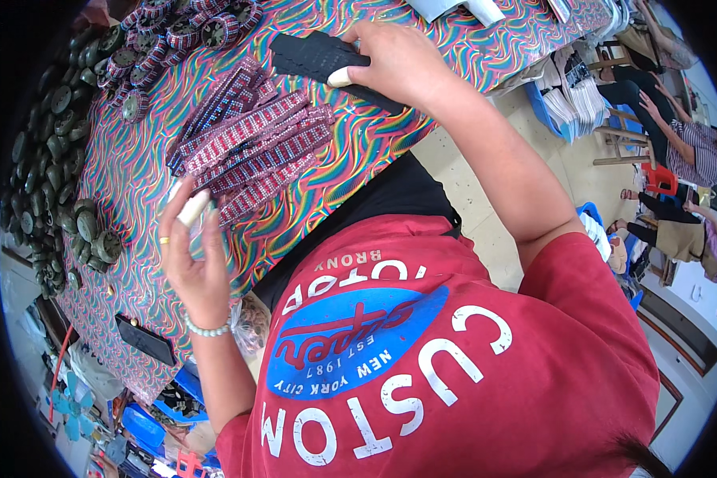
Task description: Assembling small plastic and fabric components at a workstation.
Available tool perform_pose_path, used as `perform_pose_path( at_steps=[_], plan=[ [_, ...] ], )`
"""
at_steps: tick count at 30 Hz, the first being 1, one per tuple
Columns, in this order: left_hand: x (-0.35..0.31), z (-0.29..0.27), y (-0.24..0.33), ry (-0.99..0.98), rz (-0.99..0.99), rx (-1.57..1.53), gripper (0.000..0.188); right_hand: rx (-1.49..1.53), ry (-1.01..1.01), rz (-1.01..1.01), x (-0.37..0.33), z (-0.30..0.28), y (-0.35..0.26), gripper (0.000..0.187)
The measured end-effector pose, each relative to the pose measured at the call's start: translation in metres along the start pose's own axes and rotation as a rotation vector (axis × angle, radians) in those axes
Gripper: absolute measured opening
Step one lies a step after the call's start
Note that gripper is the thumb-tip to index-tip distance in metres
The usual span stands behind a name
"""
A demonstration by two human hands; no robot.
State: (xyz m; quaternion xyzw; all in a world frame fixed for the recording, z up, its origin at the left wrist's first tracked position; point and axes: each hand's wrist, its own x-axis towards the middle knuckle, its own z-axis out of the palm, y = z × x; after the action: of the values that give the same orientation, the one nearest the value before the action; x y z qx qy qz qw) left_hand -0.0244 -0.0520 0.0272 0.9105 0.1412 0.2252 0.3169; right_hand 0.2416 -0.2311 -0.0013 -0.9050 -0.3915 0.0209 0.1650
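My right hand (402, 68) grips a long black piece with a ragged, ridged edge (307, 57) that lies on the table, thumb on its near side and fingers on the far side. Whether it is one block or a stack I cannot tell. My left hand (195, 259) is raised beside the pile of patterned strips (255, 143), its fingers apart and nothing visible in them. White covers sit on fingertips of both hands. The strips are red, pink, white and blue with a beaded look, heaped in a loose bundle.
Dark green rounded pieces (56, 159) crowd the table's left side. Similar rounds wrapped in patterned strips (147, 48) stand at the far left. A black phone-like slab (145, 338) lies near the table's left front. Folded white pieces fill a blue bin (546, 99); other people sit at the right.
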Motion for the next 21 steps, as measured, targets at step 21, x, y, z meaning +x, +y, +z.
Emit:
perform_pose_path(
  at_steps=[21],
  plan=[
    [0.047, 0.087, 0.059, -0.236, -0.706, -1.977, 0.028, 1.056, -0.192, 0.024, -0.059, -0.049, -0.032, 0.047]
  ],
)
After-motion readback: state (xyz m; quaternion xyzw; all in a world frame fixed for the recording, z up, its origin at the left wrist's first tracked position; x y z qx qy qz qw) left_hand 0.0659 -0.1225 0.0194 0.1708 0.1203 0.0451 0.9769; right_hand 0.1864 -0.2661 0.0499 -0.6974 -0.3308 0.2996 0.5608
